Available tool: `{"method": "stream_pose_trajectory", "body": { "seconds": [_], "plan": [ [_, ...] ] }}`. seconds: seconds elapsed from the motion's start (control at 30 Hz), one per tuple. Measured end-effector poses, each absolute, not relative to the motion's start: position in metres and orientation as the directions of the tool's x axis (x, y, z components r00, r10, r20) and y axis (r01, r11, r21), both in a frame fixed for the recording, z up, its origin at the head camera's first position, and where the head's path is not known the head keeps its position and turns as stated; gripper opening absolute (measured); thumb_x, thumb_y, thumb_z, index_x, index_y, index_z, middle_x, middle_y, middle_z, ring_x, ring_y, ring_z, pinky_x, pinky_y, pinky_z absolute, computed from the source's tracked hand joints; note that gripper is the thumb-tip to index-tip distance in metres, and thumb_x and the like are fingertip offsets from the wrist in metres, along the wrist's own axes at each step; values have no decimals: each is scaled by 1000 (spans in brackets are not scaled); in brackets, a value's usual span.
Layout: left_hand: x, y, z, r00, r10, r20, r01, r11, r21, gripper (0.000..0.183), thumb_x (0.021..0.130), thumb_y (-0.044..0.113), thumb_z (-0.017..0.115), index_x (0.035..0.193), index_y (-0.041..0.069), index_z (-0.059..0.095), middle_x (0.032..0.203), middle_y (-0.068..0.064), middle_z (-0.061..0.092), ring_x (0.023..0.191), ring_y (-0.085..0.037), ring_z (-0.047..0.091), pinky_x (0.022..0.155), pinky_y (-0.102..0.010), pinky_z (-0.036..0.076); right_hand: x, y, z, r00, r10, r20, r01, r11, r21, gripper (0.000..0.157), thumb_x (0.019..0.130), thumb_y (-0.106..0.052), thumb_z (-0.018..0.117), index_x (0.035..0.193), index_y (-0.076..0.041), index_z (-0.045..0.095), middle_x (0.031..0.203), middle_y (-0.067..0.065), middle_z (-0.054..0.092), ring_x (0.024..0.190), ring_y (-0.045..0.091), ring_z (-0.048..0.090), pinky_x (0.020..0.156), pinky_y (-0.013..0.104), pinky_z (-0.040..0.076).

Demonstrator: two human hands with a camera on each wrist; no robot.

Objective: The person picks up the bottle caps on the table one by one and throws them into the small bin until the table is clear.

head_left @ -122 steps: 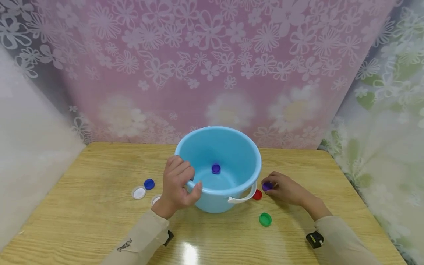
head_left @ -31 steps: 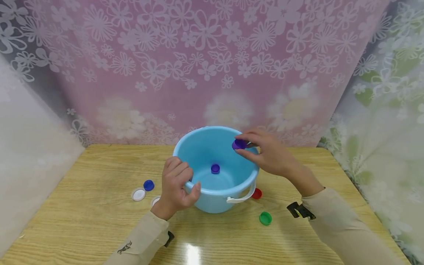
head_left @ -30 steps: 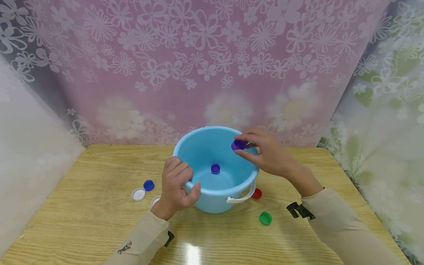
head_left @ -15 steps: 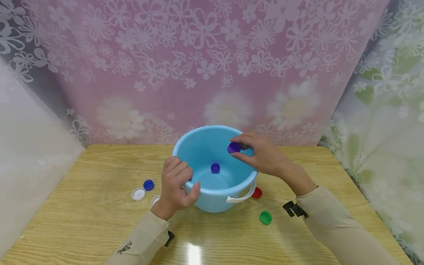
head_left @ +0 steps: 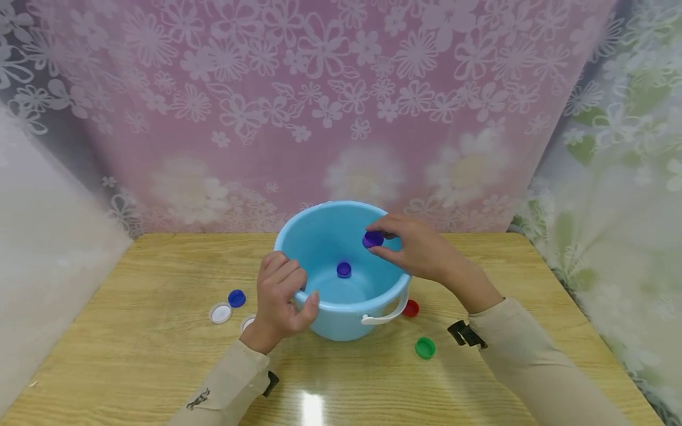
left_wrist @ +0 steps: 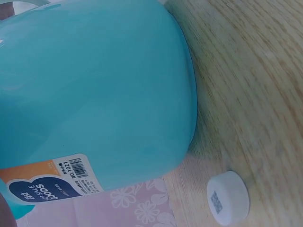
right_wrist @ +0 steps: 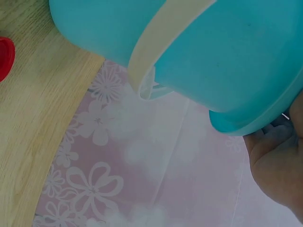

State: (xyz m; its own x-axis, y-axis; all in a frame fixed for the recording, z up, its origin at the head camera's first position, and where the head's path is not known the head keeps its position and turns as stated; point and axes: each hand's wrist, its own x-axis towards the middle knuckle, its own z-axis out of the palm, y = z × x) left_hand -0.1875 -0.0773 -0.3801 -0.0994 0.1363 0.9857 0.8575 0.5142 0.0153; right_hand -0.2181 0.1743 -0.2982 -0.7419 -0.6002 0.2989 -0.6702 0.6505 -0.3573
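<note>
A light blue bucket stands on the table, its white handle hanging at the front right. My left hand grips the bucket's left rim, fingers curled over it and thumb outside. Over the bucket's right side, my right hand pinches a purple bottle cap between thumb and fingers. Another purple cap lies on the bucket's floor. In the right wrist view the right hand shows beside the bucket rim; the cap it holds is hidden there.
Right of the bucket lie a red cap and a green cap on the wooden table. To the left are a blue cap, a white cap and another white cap, partly behind the left wrist.
My right hand picked the purple cap up from the table beside the red cap and brought it over the bucket. Lately it moved slightly left and down. The left hand kept its grip.
</note>
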Motion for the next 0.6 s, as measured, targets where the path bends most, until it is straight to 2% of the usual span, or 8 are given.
{"method": "stream_pose_trajectory", "body": {
  "seconds": [0.33,0.6],
  "plan": [
    [-187,-78,-381,-108,138,984,855,518,21,36,85,35,44,58,15,31,54,2,30,55,-18,33,65,-38,29,-219,175,-301,-744,-594,306,-668,643,-374,37,87,-21,72,119,-7,63,110,5,61,99,20,60,84,41,50],
    [-187,-77,-382,-115,140,983,855,517,26,37,86,36,43,57,15,31,54,3,30,56,-18,33,65,-38,30,-218,176,-301,-752,-585,302,-657,640,-398,38,86,-18,73,121,-6,63,119,8,59,101,26,62,83,41,51]
  ]
}}
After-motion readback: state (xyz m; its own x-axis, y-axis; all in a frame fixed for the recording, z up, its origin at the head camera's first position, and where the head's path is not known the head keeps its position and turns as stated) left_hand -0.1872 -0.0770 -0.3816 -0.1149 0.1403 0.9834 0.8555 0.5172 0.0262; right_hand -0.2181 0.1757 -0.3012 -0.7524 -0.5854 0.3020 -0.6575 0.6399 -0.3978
